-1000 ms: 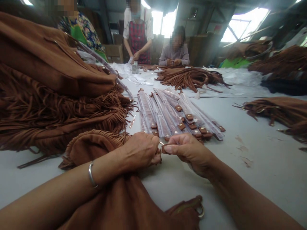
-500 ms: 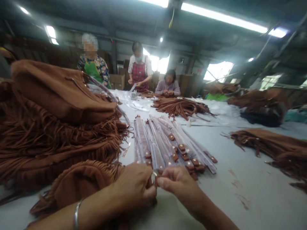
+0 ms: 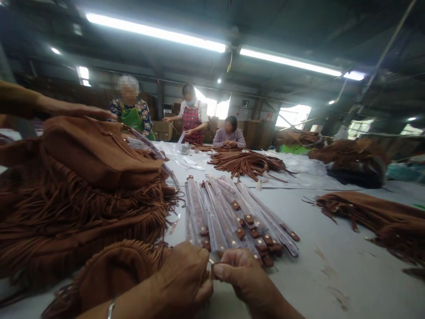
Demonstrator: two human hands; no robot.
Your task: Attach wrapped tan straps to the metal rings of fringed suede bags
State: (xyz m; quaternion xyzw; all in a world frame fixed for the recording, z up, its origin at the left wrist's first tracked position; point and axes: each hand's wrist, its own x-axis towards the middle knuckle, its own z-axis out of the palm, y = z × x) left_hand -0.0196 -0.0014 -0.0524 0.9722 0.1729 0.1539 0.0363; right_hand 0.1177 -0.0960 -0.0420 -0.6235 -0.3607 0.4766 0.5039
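Note:
My left hand (image 3: 187, 274) is closed, its fingertips at a small pale metal ring (image 3: 211, 262). Facing it, my right hand (image 3: 244, 272) pinches a short brown strap end (image 3: 216, 269) between thumb and forefinger. The strap end meets the ring; how they join is hidden by my fingers. Beside my left forearm lies a brown fringed bag (image 3: 114, 274) with a gathered edge. Just beyond my hands is a spread of brown straps in clear plastic sleeves (image 3: 215, 212), with studded brown ends toward me.
Brown fringed bags (image 3: 102, 155) are piled at left, and another person's hand (image 3: 76, 108) reaches over them. More fringed brown leather (image 3: 372, 212) lies at right. Brown strips (image 3: 245, 161) lie farther back, where several people work across the white table (image 3: 299, 274).
My view has tilted up, so the table sits lower. Another person's arm has come in from the left over the bag pile. My hands stay together at the ring and strap end.

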